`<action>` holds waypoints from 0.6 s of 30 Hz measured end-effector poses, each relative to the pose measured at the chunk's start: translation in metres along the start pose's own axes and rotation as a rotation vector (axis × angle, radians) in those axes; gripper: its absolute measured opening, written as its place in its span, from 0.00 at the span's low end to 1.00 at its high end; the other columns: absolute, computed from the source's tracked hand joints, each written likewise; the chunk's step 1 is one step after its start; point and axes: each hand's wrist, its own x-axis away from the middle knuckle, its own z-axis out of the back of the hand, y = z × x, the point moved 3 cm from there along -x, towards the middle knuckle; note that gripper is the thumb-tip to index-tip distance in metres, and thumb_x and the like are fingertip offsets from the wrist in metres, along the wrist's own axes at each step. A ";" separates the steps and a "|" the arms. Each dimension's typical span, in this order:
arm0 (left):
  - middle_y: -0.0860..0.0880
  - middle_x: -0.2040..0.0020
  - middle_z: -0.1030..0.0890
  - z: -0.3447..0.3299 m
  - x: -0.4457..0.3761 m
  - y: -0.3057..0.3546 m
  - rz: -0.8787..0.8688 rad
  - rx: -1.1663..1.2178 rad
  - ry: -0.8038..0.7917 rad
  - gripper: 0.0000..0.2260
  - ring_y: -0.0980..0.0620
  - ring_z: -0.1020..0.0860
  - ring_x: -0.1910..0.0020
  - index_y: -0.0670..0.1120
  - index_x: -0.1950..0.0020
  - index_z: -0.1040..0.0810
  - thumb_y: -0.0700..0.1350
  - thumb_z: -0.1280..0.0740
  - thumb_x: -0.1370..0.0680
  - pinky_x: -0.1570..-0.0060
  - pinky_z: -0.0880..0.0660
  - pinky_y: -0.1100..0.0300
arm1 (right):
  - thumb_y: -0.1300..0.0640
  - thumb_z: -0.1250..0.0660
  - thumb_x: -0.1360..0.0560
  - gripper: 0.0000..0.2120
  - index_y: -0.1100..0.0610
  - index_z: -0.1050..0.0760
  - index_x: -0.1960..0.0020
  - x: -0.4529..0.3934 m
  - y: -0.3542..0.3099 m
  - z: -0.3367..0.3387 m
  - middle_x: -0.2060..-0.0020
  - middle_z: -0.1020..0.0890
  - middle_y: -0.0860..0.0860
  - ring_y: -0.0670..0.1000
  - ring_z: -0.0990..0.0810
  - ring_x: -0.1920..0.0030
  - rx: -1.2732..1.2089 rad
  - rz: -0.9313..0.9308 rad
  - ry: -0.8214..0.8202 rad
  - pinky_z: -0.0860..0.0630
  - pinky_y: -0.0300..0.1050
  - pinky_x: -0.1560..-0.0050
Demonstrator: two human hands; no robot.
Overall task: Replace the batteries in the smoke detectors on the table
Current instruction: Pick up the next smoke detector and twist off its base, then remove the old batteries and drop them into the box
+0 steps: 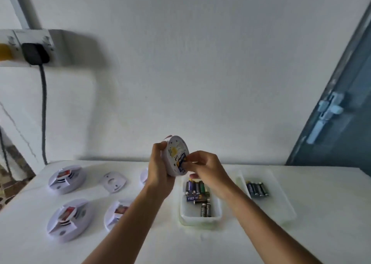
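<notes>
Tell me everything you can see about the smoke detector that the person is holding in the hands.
The smoke detector is a round white disc, plastic by its look, held above the table and tilted on edge, its back toward the camera. A yellow label and a blue and yellow battery show on that back. The left hand grips its rim; the right hand pinches at the battery. Its front is hidden.
</notes>
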 end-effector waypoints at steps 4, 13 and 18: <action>0.42 0.57 0.24 -0.071 -0.002 -0.057 -0.030 -0.016 0.008 0.17 0.46 0.25 0.61 0.44 0.42 0.23 0.50 0.46 0.22 0.66 0.29 0.59 | 0.60 0.26 0.29 0.08 0.58 0.23 0.52 0.013 0.020 0.088 0.53 0.16 0.53 0.51 0.17 0.54 0.020 -0.030 -0.039 0.19 0.50 0.55; 0.41 0.43 0.21 -0.146 -0.003 -0.117 -0.128 -0.242 -0.059 0.28 0.41 0.23 0.47 0.50 0.39 0.22 0.57 0.36 0.38 0.52 0.25 0.48 | 0.69 0.27 0.31 0.10 0.65 0.27 0.55 0.023 0.046 0.182 0.58 0.19 0.57 0.56 0.16 0.57 -0.140 -0.105 -0.011 0.19 0.51 0.59; 0.48 0.63 0.27 -0.163 0.000 -0.128 -0.259 -0.491 -0.076 0.14 0.54 0.28 0.66 0.44 0.48 0.21 0.48 0.38 0.30 0.70 0.31 0.62 | 0.70 0.29 0.31 0.06 0.65 0.26 0.59 0.026 0.052 0.190 0.61 0.20 0.65 0.60 0.17 0.61 -0.250 -0.092 0.232 0.18 0.53 0.60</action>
